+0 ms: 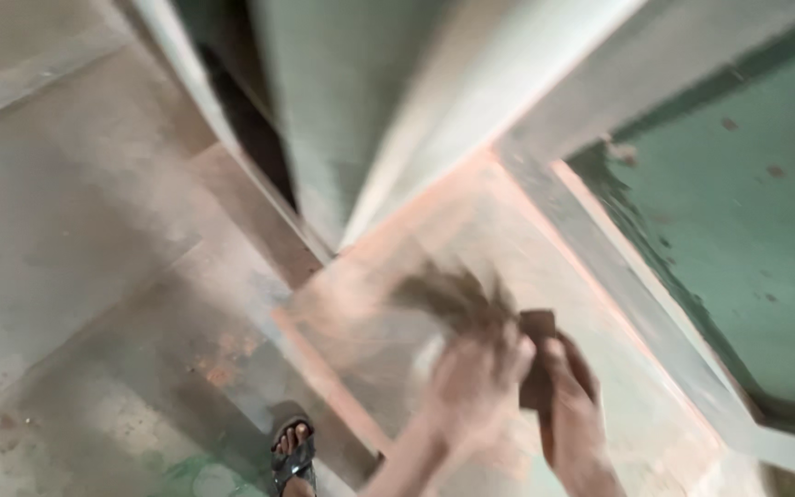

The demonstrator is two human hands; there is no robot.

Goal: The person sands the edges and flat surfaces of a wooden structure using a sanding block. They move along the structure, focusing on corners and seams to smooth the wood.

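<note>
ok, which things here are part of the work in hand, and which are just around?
In use:
- left hand, blurred, on the pale panel
- right hand, touching a small dark block
- brownish smear on the panel

Just around:
- green wall
- concrete floor
- sandalled foot

Beyond my fingertips I see a pale grey pillar [342, 101] rising from a dusty concrete floor [75, 230], with a dark gap [241, 120] beside it. Off to the right of my fingers stands a green-painted wall [747, 202], spotted and edged by a light plaster ledge [637, 294]. The light is dim and soft.
</note>
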